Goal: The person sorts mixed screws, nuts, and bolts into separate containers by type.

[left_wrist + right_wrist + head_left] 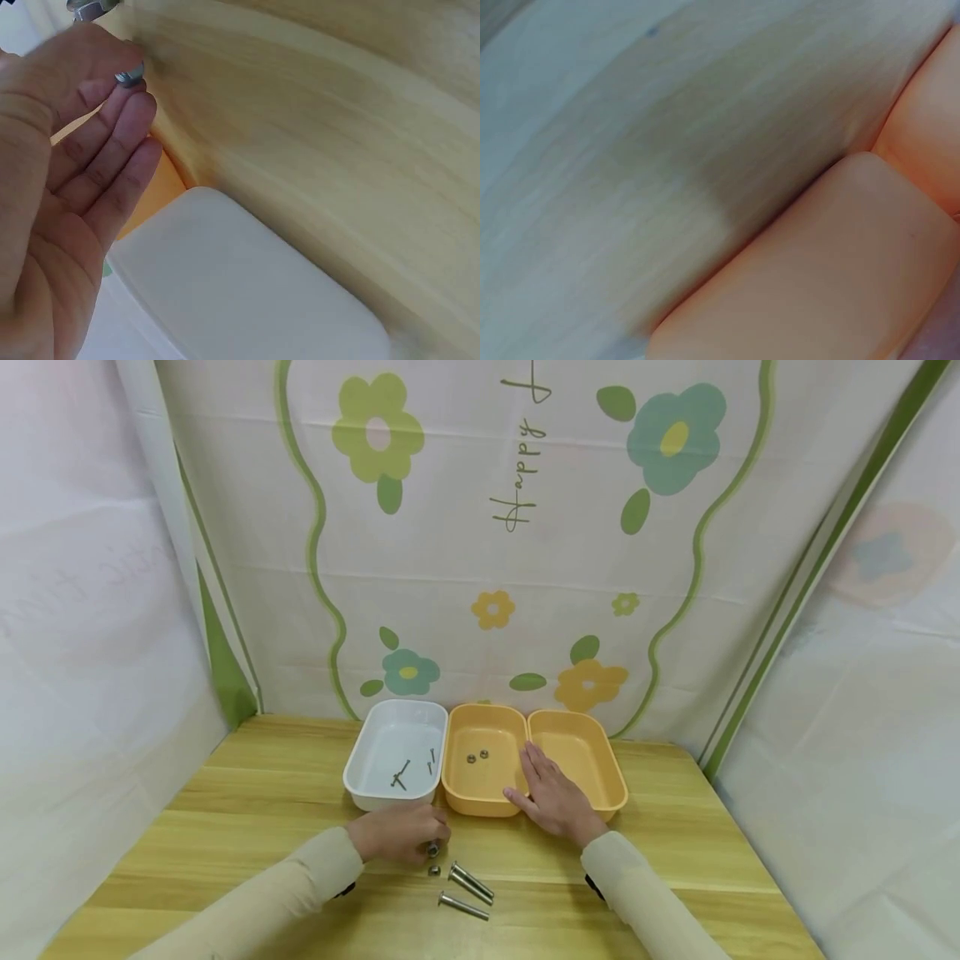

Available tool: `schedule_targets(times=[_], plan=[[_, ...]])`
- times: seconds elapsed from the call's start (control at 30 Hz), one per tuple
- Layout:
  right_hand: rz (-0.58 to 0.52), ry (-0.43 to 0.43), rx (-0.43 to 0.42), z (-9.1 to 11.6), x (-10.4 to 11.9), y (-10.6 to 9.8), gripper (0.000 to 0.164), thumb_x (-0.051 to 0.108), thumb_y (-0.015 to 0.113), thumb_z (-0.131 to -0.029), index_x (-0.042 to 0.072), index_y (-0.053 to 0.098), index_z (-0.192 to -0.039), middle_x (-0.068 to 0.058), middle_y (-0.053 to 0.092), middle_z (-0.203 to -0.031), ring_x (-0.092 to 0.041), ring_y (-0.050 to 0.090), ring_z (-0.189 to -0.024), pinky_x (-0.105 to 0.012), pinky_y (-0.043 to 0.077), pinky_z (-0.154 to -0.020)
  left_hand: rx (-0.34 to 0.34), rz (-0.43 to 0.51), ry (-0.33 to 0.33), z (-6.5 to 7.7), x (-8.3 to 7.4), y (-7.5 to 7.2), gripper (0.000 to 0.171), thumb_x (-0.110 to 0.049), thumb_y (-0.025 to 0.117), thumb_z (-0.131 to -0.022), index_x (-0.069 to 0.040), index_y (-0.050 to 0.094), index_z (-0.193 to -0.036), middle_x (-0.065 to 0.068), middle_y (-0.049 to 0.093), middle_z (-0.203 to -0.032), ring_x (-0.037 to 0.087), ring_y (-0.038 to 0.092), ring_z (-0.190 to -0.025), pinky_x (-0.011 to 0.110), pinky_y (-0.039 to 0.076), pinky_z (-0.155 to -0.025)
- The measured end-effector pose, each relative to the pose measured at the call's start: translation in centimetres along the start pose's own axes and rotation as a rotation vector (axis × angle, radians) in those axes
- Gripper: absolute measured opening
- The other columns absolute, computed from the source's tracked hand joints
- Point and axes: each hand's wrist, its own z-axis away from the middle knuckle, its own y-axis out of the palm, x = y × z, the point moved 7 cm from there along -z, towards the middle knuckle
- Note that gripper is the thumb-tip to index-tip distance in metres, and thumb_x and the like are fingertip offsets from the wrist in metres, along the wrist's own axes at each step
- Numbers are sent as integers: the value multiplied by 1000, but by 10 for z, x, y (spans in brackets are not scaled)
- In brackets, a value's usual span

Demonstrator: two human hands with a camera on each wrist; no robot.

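My left hand (401,832) is just in front of the white tray and pinches a small metal nut (130,75) between thumb and fingers. Another metal nut (90,9) shows at the top edge of the left wrist view. On the table by that hand lies a loose nut (434,871), with large bolts (463,906) close beside it. My right hand (555,797) rests, fingers extended, over the adjoining rims of the middle yellow tray (483,807) and the right yellow tray (617,785). It is out of the right wrist view.
The white tray (360,785) holds several small screws (401,777). Two nuts (477,757) lie in the middle yellow tray. All three trays stand side by side on the wooden table (697,860), before a flowered cloth (450,552) with cloth sides.
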Motion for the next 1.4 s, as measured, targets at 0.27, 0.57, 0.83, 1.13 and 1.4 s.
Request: schedule_targets(times=[0.27,0.57,0.83,1.13,1.4], plan=[[14,-10,-13,0,0,-1,88,64,26,-105,-4,12,-160,-21,9,-167,-30,10,-153,-44,17,-121,-16,9,35,-5,-8,-14,16,-11,83,-72,-18,71,-80,-16,62,-73,-9,46,-62,8,40,-58],[4,-2,-18,1,-1,-2,88,64,27,-105,-5,14,-160,-21,9,-167,-30,10,-153,-44,17,-121,4,47,68,-15,-19,-35,17,-13,83,-78,-19,67,-79,-17,60,-73,-7,46,-63,8,41,-60],[4,6,-3,0,-1,0,89,65,26,-105,-5,14,-160,-19,8,-167,-28,8,-154,-44,16,-122,-2,41,77,-21,-28,-64,16,-7,81,-79,-15,67,-78,-13,59,-73,-3,46,-65,10,40,-60],[2,8,-17,1,1,-2,88,62,31,-106,-6,17,-159,-20,10,-167,-29,10,-153,-44,18,-121,-65,-17,103,-34,-24,-90,12,-5,79,-78,-12,70,-83,-8,63,-76,3,55,-68,11,42,-61],[8,-7,-28,1,2,-4,88,61,33,-106,-7,18,-158,-23,13,-166,-32,15,-153,-46,21,-120,-98,38,90,-53,-11,-99,13,-2,78,-78,-10,67,-79,-6,59,-72,4,49,-65,14,41,-58]])
